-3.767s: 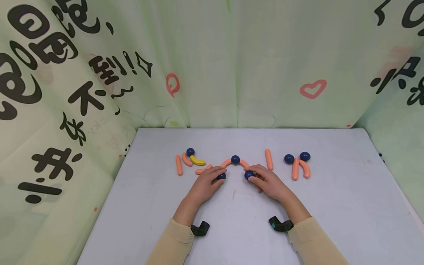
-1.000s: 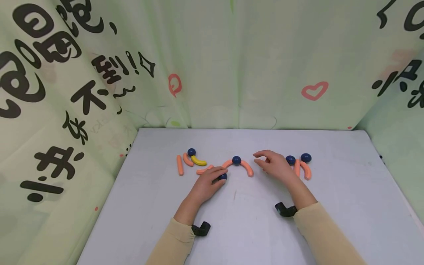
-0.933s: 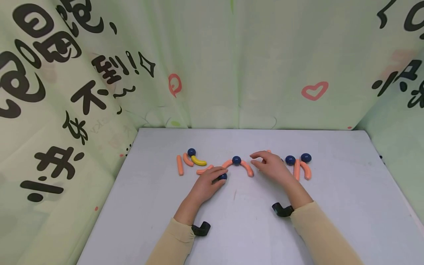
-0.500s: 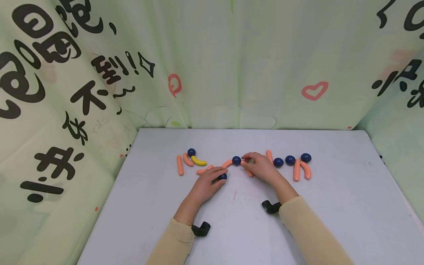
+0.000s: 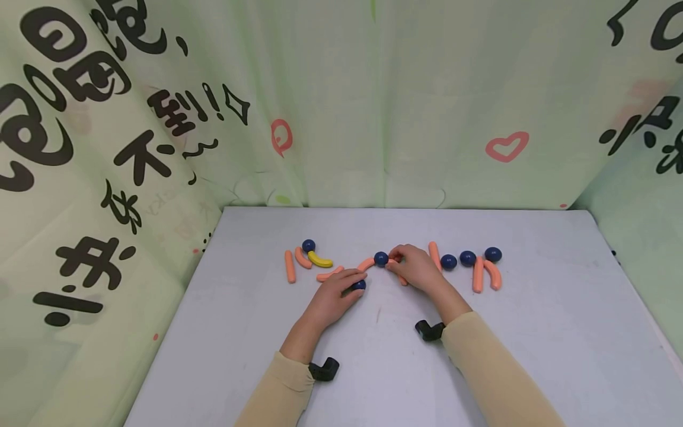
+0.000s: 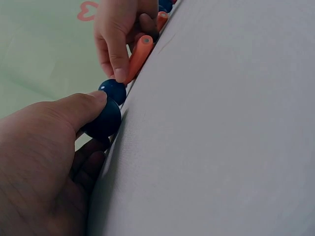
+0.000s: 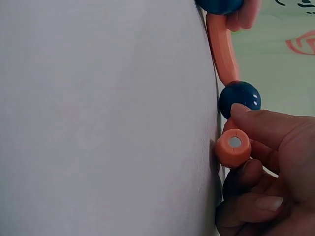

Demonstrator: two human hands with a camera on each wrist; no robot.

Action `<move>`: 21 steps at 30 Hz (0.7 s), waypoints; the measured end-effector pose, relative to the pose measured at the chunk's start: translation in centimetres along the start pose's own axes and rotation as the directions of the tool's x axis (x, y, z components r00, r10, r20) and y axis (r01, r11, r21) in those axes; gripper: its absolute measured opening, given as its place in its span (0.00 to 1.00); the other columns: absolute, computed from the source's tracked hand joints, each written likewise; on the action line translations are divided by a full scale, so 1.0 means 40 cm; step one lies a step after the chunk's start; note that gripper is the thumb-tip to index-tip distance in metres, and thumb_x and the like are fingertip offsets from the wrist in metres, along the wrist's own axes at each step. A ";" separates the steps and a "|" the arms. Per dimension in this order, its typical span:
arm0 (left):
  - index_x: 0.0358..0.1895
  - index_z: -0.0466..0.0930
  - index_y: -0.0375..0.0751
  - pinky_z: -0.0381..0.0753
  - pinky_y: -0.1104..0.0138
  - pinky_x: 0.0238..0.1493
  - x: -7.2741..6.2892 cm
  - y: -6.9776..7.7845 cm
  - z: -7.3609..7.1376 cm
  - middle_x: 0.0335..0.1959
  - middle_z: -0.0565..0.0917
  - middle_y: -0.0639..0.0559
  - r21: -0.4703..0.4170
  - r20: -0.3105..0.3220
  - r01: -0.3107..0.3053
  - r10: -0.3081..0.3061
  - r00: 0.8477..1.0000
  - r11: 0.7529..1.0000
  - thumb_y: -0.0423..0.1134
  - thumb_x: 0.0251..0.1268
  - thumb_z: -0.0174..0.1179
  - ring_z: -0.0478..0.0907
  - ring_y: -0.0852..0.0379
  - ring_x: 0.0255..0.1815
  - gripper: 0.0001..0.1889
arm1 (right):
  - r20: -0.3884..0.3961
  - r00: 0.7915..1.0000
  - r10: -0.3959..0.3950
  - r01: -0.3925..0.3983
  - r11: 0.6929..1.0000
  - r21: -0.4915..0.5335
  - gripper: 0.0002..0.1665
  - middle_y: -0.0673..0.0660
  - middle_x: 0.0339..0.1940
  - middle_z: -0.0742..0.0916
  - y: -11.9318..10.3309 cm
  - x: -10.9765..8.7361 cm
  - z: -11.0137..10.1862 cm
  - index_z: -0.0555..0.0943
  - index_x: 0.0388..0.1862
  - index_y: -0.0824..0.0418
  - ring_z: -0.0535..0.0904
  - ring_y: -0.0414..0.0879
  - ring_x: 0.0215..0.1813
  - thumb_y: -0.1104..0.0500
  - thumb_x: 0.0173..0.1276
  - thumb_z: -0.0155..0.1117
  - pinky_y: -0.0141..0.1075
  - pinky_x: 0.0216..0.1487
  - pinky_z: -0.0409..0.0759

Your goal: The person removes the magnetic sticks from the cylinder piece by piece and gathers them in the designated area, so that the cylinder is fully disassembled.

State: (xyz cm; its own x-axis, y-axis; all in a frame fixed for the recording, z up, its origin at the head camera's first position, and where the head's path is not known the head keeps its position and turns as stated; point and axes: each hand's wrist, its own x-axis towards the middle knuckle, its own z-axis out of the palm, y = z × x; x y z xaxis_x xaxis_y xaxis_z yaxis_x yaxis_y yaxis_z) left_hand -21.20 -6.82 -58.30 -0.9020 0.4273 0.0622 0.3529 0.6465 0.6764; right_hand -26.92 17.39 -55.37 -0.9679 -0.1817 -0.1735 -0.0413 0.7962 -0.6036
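Note:
My left hand (image 5: 335, 296) grips a dark blue ball (image 6: 104, 121) low on the table, thumb on one side. From that ball a curved orange magnetic stick (image 7: 222, 49) runs to a second blue ball (image 5: 381, 258). Beyond this ball, my right hand (image 5: 416, 268) pinches another curved orange stick (image 6: 141, 55), with the thumb tip against the ball as well. A silver metal disc shows in that stick's free end in both wrist views. The right fingers hide part of the stick in the head view.
Left on the white table (image 5: 373, 367) lie orange sticks (image 5: 290, 266), a yellow curved stick (image 5: 320, 259) and a blue ball (image 5: 308, 245). To the right are a straight orange stick (image 5: 434, 255), a loose blue ball (image 5: 449, 261), and two balls beside two more sticks (image 5: 477, 276).
The blue ball formerly in my right hand now lies to the right, near the straight stick. That hand has come back left and taken hold of the curved stick. My left hand stays put.

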 end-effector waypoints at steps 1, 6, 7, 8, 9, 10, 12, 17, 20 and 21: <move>0.68 0.73 0.59 0.66 0.53 0.73 0.000 0.000 0.000 0.70 0.73 0.57 0.002 -0.002 -0.003 0.003 1.000 1.000 0.49 0.72 0.58 0.63 0.49 0.76 0.23 | -0.002 1.000 0.000 0.000 1.000 -0.002 0.20 0.56 0.46 0.84 0.000 0.001 0.001 0.82 0.53 0.56 0.77 0.50 0.46 0.48 0.68 0.67 0.44 0.51 0.75; 0.68 0.74 0.59 0.66 0.54 0.73 -0.001 0.001 -0.002 0.70 0.73 0.57 0.003 -0.004 -0.008 0.008 1.000 1.000 0.48 0.73 0.57 0.63 0.50 0.76 0.22 | -0.014 1.000 -0.019 0.019 1.000 -0.011 0.18 0.55 0.44 0.83 0.003 0.005 0.005 0.82 0.52 0.56 0.77 0.50 0.44 0.49 0.69 0.66 0.43 0.49 0.75; 0.68 0.74 0.59 0.66 0.54 0.73 -0.001 0.002 -0.003 0.70 0.73 0.57 0.002 -0.002 -0.005 0.005 1.000 1.000 0.48 0.73 0.58 0.63 0.50 0.76 0.22 | -0.015 1.000 -0.024 0.023 1.000 -0.011 0.17 0.55 0.44 0.83 0.004 0.005 0.005 0.83 0.52 0.56 0.77 0.50 0.44 0.49 0.69 0.66 0.42 0.49 0.75; 0.68 0.74 0.59 0.66 0.53 0.73 -0.001 0.002 -0.003 0.70 0.73 0.57 0.001 -0.001 -0.003 0.003 1.000 1.000 0.48 0.73 0.58 0.63 0.49 0.76 0.22 | -0.016 0.999 -0.028 0.028 1.000 -0.012 0.17 0.55 0.44 0.83 0.005 0.006 0.006 0.83 0.52 0.56 0.77 0.49 0.44 0.49 0.69 0.66 0.42 0.48 0.75; 0.68 0.74 0.59 0.66 0.53 0.73 -0.002 0.003 -0.003 0.70 0.73 0.57 0.000 0.000 0.000 0.000 1.000 1.000 0.48 0.72 0.58 0.63 0.49 0.76 0.22 | -0.018 0.999 -0.033 0.033 0.999 -0.013 0.17 0.55 0.44 0.83 0.005 0.006 0.006 0.83 0.52 0.56 0.77 0.49 0.44 0.49 0.69 0.65 0.42 0.48 0.75; 0.68 0.74 0.59 0.66 0.53 0.73 -0.002 0.003 -0.004 0.70 0.73 0.57 -0.001 0.000 0.003 -0.003 1.000 1.000 0.48 0.72 0.58 0.63 0.49 0.76 0.22 | -0.018 0.999 -0.035 0.035 0.999 -0.013 0.17 0.55 0.43 0.83 0.006 0.007 0.007 0.83 0.51 0.56 0.77 0.49 0.43 0.49 0.69 0.65 0.41 0.48 0.74; 0.68 0.74 0.59 0.66 0.53 0.73 -0.002 0.004 -0.004 0.70 0.73 0.57 -0.004 0.001 0.009 -0.009 1.000 1.000 0.48 0.72 0.58 0.62 0.49 0.76 0.22 | -0.017 0.999 -0.040 0.040 0.999 -0.015 0.16 0.55 0.43 0.83 0.006 0.006 0.007 0.83 0.51 0.56 0.77 0.49 0.43 0.50 0.70 0.65 0.40 0.46 0.74; 0.68 0.74 0.59 0.66 0.53 0.73 -0.002 0.006 -0.003 0.70 0.73 0.58 -0.008 0.000 0.020 -0.020 1.000 1.000 0.49 0.72 0.58 0.62 0.49 0.77 0.22 | -0.011 0.999 -0.043 0.043 0.999 -0.021 0.16 0.55 0.42 0.82 0.003 0.004 0.005 0.82 0.51 0.57 0.78 0.48 0.41 0.51 0.70 0.64 0.39 0.45 0.73; 0.68 0.73 0.60 0.67 0.53 0.73 -0.002 0.005 -0.002 0.70 0.73 0.57 -0.011 -0.002 0.020 -0.020 1.000 1.000 0.49 0.72 0.57 0.62 0.49 0.77 0.22 | -0.009 0.999 -0.039 0.039 0.999 -0.023 0.16 0.56 0.42 0.82 0.002 0.004 0.003 0.82 0.52 0.57 0.77 0.48 0.42 0.51 0.70 0.64 0.39 0.45 0.73; 0.68 0.73 0.60 0.67 0.53 0.73 -0.002 0.004 -0.001 0.70 0.73 0.58 -0.011 -0.002 0.019 -0.019 1.000 1.000 0.49 0.72 0.57 0.62 0.49 0.77 0.22 | -0.008 0.999 -0.037 0.037 0.999 -0.023 0.16 0.56 0.42 0.82 0.002 0.004 0.002 0.82 0.52 0.57 0.78 0.48 0.42 0.51 0.70 0.64 0.39 0.45 0.73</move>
State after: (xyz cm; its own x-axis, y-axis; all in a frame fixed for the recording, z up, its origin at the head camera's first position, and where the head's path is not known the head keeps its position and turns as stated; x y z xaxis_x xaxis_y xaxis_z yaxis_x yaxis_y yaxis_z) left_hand -21.09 -6.76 -58.15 -0.9091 0.4136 0.0505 0.3327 0.6476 0.6855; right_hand -27.04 17.39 -55.52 -0.9676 -0.2067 -0.1447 -0.0829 0.8019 -0.5917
